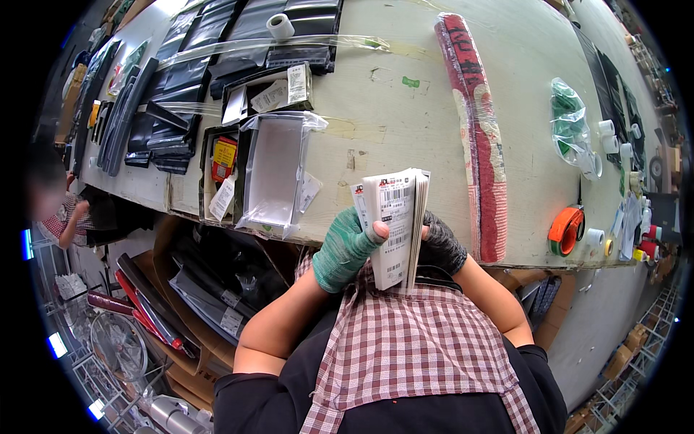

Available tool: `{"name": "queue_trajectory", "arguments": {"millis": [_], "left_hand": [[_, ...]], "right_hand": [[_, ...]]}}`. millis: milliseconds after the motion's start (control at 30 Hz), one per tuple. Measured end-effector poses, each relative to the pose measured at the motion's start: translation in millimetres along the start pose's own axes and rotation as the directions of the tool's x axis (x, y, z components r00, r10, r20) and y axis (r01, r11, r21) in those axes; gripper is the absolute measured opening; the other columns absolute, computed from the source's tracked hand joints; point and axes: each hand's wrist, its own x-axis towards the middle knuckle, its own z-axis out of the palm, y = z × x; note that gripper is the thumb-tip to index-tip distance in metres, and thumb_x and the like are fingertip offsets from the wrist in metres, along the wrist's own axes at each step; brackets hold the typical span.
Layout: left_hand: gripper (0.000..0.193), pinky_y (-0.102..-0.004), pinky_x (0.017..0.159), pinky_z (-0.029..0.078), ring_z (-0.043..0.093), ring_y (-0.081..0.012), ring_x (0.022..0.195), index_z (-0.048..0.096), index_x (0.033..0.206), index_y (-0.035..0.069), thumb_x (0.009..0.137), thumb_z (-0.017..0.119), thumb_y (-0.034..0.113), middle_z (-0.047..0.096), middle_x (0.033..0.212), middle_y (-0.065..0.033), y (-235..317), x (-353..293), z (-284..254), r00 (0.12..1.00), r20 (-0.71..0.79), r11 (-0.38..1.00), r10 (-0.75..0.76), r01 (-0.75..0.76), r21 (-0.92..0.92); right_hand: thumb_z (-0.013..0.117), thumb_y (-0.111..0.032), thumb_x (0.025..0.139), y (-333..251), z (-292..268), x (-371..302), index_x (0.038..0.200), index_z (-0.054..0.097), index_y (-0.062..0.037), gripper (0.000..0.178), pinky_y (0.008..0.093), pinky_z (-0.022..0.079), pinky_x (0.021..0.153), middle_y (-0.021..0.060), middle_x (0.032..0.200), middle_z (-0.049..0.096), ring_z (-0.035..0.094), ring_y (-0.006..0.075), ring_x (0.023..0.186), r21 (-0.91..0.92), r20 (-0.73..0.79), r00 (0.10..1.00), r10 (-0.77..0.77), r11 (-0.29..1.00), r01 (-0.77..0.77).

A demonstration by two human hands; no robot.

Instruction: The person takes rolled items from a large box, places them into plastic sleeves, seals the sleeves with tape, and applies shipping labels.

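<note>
A thick stack of white printed shipping labels (395,228) stands upright between my two hands, just in front of the checked apron. My left hand (347,247), in a green fingerless glove, is closed around the stack's left side, with the bare thumb lying across the front label. On the far right side, my right hand (442,242), in a dark grey glove, grips the edge; its fingers are partly hidden behind the labels. To the right of the stack, a long red-and-cream wrapped roll (473,137) lies on the table apart from both hands.
On the table (405,130) at left stand a white-lined box (278,170), smaller boxes with slips, and black plastic bags (253,22). An orange tape roll (566,230) and a green item in clear film (569,119) lie right. A carton (217,289) stands below; another person (65,217) is far left.
</note>
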Motion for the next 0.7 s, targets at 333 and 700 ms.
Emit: {"name": "queue_trajectory", "arguments": {"millis": [333, 700], "left_hand": [[0.097, -0.0338, 0.084, 0.052, 0.062, -0.0216, 0.098, 0.050, 0.123, -0.003, 0.066, 0.061, 0.075, 0.062, 0.108, -0.0132, -4, 2, -3, 0.999, 0.020, 0.999, -0.033, 0.032, 0.037], [0.085, -0.0333, 0.086, 0.048, 0.059, -0.0199, 0.100, 0.053, 0.120, -0.005, 0.079, 0.052, 0.070, 0.061, 0.108, -0.0133, -9, 1, -5, 0.998, 0.053, 1.000, 0.017, -0.017, -0.003]], "right_hand": [[0.071, -0.047, 0.075, 1, 1, -1, 0.122, 0.051, 0.0016, 0.070, 0.0385, 0.047, 0.093, 0.0156, 0.116, 0.058, 0.057, 0.0253, 0.106, 0.004, -0.028, 1.000, -0.007, 1.000, 0.007], [0.072, -0.046, 0.075, -1, 2, -2, 0.120, 0.053, 0.0022, 0.069, 0.0371, 0.047, 0.092, 0.0154, 0.114, 0.059, 0.058, 0.0249, 0.105, 0.033, -0.018, 1.000, 0.021, 0.999, -0.020]]}}
